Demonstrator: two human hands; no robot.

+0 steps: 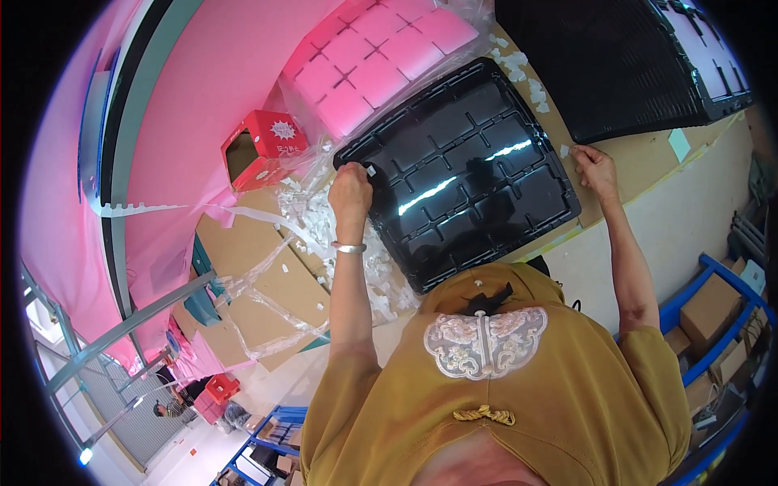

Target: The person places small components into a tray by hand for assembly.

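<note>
A shiny black plastic tray (466,174) with moulded compartments lies tilted in front of me. At its left corner, my left hand (350,194) is closed, with a small white scrap (371,171) at its fingertips. The curled fingers partly hide whether they also grip the rim. Just off the right edge of the tray, my right hand (597,170) pinches at another white scrap (565,151). Beyond the tray sit pink pieces (381,61) in a gridded block, with clear plastic film around them.
White scraps (381,271) are heaped left of the tray. A red open box (263,150) stands farther left, near pink sheeting (186,97). Another large black tray (600,65) stands at the far right on cardboard. Blue racks with cartons (709,308) are to the right.
</note>
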